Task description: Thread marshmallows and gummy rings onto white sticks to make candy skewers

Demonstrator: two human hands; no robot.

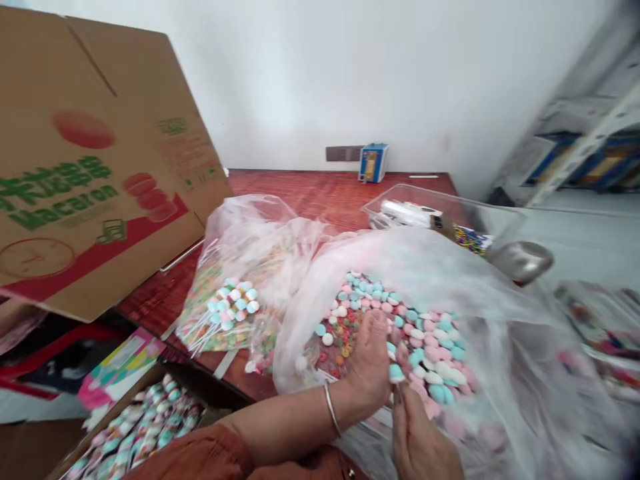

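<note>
My left hand, a silver bangle on its wrist, reaches into a big clear plastic bag full of pink, blue and white marshmallow candies; its fingers curl down into the pile. My right hand sits just below it at the bag's mouth, fingers pinched on a blue and white candy on a thin stick. Both hands touch at the candy.
A second clear bag holds skewered candies on the red wooden table. A "Macaron" cardboard box leans at left; a carton of finished candy sticks lies bottom left. Clear tray, metal scoop, small blue box behind.
</note>
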